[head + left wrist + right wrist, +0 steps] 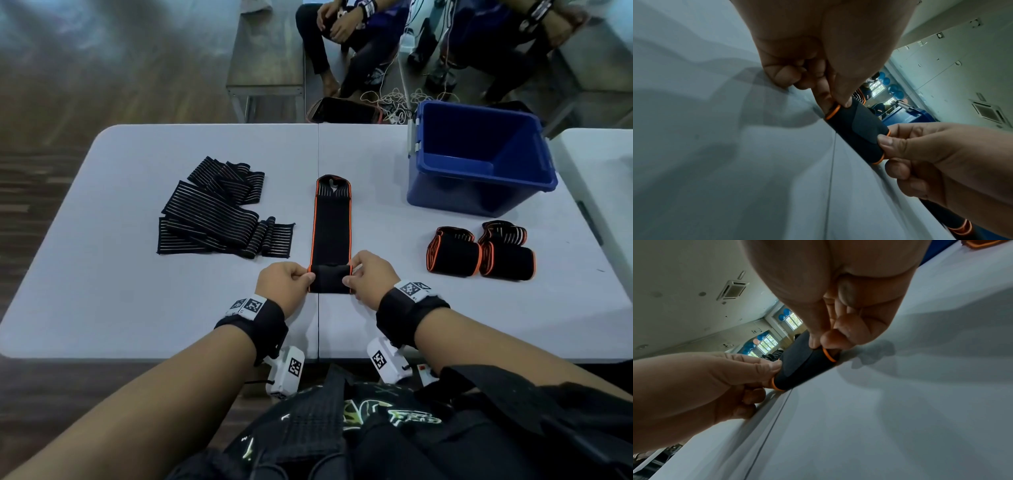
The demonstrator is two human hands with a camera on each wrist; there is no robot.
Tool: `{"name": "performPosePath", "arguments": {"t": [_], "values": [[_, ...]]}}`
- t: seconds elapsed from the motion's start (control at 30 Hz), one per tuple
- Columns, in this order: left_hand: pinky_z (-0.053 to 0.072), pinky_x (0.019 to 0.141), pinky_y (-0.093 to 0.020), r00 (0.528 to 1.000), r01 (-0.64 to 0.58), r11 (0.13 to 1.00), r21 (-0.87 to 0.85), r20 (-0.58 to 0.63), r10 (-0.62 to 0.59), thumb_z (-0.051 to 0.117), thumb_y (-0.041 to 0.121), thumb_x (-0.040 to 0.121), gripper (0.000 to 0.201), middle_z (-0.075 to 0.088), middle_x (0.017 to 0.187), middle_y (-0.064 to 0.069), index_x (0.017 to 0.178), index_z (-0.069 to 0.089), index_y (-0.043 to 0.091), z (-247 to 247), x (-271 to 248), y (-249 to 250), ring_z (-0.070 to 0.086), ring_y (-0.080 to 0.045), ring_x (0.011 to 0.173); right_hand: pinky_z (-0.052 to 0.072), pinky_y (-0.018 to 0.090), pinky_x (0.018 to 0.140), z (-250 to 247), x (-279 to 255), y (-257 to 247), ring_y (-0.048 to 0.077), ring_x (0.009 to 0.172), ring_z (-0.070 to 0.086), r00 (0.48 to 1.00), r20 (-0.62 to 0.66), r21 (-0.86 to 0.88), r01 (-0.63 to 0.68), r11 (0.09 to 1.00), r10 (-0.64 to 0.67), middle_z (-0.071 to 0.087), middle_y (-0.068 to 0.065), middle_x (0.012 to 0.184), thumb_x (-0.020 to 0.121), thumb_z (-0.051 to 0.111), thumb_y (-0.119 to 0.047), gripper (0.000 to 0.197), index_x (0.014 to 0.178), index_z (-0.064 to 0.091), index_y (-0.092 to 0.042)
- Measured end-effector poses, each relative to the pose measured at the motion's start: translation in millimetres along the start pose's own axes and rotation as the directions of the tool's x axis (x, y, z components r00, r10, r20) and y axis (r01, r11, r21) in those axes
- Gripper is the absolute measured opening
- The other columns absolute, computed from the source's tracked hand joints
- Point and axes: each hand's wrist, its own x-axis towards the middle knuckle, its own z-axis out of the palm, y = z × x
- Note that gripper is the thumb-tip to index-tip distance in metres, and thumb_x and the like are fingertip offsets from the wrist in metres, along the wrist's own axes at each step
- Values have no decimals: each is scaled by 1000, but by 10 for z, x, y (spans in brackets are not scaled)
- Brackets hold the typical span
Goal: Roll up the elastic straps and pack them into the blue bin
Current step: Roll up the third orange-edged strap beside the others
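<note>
A black strap with orange edges (331,226) lies stretched away from me on the table's middle seam, its near end rolled into a short roll (329,278) (857,131) (805,368). My left hand (287,284) (818,91) pinches the roll's left end and my right hand (368,274) (826,339) pinches its right end. The blue bin (479,157) stands at the far right, with nothing visible inside. Two rolled orange-edged straps (479,253) lie in front of the bin. A pile of flat striped black straps (219,212) lies to the left.
The grey folding table (102,274) has a seam down its middle. A second table edge (603,164) shows at the right. Beyond the far edge sit two persons (346,37), with cables and a bench on the floor.
</note>
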Motion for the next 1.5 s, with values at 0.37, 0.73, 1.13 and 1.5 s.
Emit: {"name": "performPosePath", "arguments": {"t": [0.37,0.73,1.13,1.5], "values": [[53,64,-32,994,-104,992,70,42,102,64,22,92,20,68,66,-6,95,47,31,-12,66,90,64,-19,65,53,36,66,-106,56,-79,26,71,61,993,24,-234,121,965,-119,58,7,84,92,64,-18,25,107,43,-19],[54,70,-34,977,-209,949,238,85,194,54,29,99,12,67,76,1,108,62,32,-5,95,75,64,-18,76,48,34,72,24,16,15,27,83,54,931,38,-543,324,775,-363,45,7,94,102,47,-18,21,118,58,-11],[48,64,-29,964,-249,942,224,148,219,51,29,94,35,63,69,5,128,53,36,33,91,-109,61,-14,68,49,41,92,77,95,150,30,109,51,969,45,-443,238,864,-243,49,10,115,96,60,-38,52,145,46,-26],[39,67,-25,975,-177,982,68,149,165,55,39,99,29,56,72,11,120,68,23,-39,171,-89,57,-11,75,49,30,71,-2,213,133,20,76,64,993,-3,64,116,991,-116,70,0,78,90,69,-31,12,90,72,-19]]}}
